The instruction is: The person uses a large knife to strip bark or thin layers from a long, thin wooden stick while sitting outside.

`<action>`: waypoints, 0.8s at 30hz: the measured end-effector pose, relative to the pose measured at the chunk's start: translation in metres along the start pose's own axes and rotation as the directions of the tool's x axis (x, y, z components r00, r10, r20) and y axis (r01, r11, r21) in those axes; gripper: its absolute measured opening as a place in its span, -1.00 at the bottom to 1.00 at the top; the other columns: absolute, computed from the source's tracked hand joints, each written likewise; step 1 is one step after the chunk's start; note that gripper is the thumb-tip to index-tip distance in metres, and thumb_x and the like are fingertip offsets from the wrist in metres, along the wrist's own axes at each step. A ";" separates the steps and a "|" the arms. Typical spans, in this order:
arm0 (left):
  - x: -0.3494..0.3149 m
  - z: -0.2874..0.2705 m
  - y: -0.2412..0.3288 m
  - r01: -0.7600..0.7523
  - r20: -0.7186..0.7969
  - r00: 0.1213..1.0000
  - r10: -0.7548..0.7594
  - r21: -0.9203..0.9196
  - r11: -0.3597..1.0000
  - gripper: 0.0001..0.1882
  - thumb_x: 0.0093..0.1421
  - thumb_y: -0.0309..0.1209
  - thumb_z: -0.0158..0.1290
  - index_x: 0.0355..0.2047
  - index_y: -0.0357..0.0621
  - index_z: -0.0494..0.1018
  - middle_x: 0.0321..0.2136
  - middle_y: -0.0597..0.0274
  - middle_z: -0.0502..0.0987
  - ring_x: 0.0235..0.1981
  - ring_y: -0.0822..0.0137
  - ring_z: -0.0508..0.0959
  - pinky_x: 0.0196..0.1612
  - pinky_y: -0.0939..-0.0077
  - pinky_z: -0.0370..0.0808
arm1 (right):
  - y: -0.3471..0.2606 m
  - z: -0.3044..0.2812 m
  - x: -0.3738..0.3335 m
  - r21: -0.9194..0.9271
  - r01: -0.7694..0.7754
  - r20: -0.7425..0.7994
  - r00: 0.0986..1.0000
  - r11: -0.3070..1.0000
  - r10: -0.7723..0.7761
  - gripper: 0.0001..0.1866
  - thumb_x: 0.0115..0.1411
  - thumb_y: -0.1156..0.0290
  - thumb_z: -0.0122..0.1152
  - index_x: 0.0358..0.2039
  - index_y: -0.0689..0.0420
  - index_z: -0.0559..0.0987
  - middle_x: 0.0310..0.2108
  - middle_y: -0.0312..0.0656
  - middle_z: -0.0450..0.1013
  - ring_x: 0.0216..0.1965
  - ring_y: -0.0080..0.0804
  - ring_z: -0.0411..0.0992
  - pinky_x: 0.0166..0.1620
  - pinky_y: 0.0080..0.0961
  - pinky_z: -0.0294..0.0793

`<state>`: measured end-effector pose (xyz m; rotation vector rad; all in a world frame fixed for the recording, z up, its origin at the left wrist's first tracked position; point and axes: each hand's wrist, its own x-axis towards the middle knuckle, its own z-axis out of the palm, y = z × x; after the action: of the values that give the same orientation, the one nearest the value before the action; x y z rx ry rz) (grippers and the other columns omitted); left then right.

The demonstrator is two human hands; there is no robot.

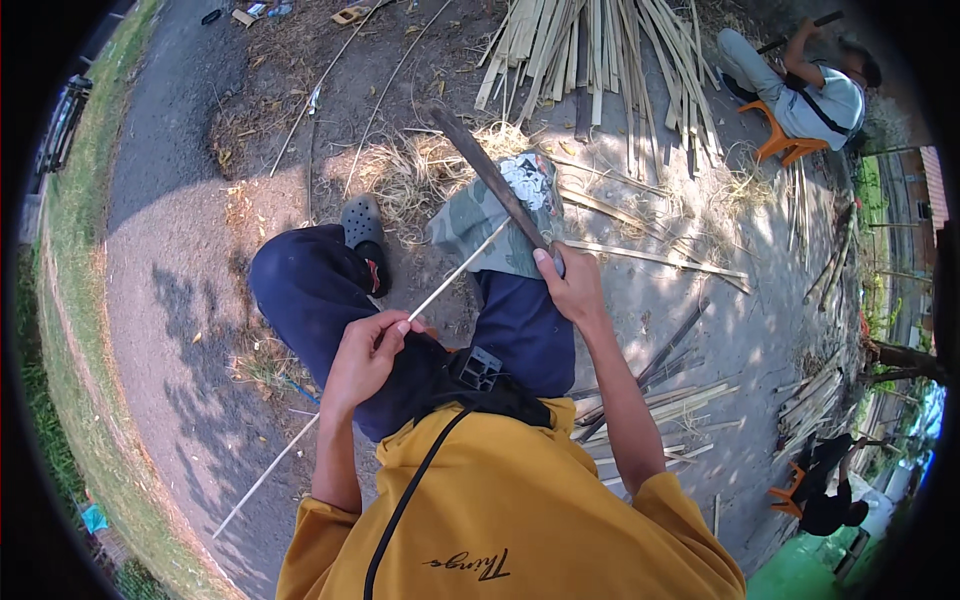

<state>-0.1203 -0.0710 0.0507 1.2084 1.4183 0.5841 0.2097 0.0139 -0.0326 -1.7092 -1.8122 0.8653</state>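
Outdoors, bare ground (175, 260) in patchy sun and shade. Pile of pale slats (560, 50) beyond the knife (485, 172); curled shavings (395, 185) left of it; a seated person (815, 105) well off to its right. Right hand (572, 285): fingers wrapped around the knife's handle. Left hand (362, 358), nearer the body than the knife: fingers pinched around a thin pale strip (452, 275), one end just beside the blade, contact unclear, above camouflage cloth (465, 228).

two hands (362, 362) (574, 286), one dark blade (487, 172), one held strip (459, 271), one grey clog (362, 222), two orange chairs (776, 134) (787, 492), two other people (815, 108) (828, 508), loose strips (600, 30) beyond counting
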 end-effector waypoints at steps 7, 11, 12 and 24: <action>-0.020 -0.014 0.026 0.050 0.028 0.998 -0.052 0.072 0.996 -0.79 0.51 -0.44 0.03 -0.18 -0.27 0.63 -0.58 0.50 0.28 -0.51 0.62 0.21 -0.45 0.58 0.16 | 0.008 -0.003 -0.016 0.141 0.083 -0.066 0.995 0.986 -0.075 -0.50 0.37 -0.02 0.22 -0.36 0.25 0.58 -0.66 0.08 0.38 -0.59 0.16 0.44 -0.43 -0.14 0.39; -0.036 -0.026 0.037 0.113 -0.029 0.993 -0.110 0.092 0.989 -0.79 0.51 -0.44 0.03 -0.17 -0.28 0.63 -0.59 0.52 0.28 -0.51 0.64 0.20 -0.46 0.58 0.12 | 0.020 0.000 -0.025 0.414 0.057 -0.170 0.985 0.909 0.016 -0.42 0.49 -0.06 0.07 -0.45 0.23 0.46 -0.68 -0.25 0.38 -0.71 -0.51 0.33 -0.57 -0.45 0.27; -0.040 -0.030 0.031 0.100 -0.053 0.994 -0.096 0.076 0.992 -0.80 0.51 -0.45 0.03 -0.17 -0.28 0.63 -0.61 0.49 0.25 -0.55 0.61 0.18 -0.50 0.54 0.11 | 0.022 -0.001 -0.028 0.422 0.063 -0.170 0.985 0.905 0.011 -0.42 0.49 -0.06 0.07 -0.45 0.23 0.46 -0.68 -0.25 0.38 -0.71 -0.51 0.33 -0.57 -0.45 0.27; 0.060 0.049 0.018 -0.119 0.093 0.989 0.117 0.012 0.993 -0.78 0.53 -0.43 0.02 -0.17 -0.30 0.61 -0.55 0.45 0.39 -0.47 0.60 0.32 -0.39 0.60 0.29 | 0.029 -0.020 -0.053 0.215 -0.116 -0.166 0.974 0.970 0.153 -0.45 0.41 -0.08 0.19 -0.43 0.20 0.51 -0.73 -0.14 0.38 -0.70 -0.22 0.42 -0.53 -0.30 0.41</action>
<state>-0.0600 -0.0246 0.0286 1.3235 1.2837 0.5906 0.2487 -0.0358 -0.0371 -1.7323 -1.4492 0.8867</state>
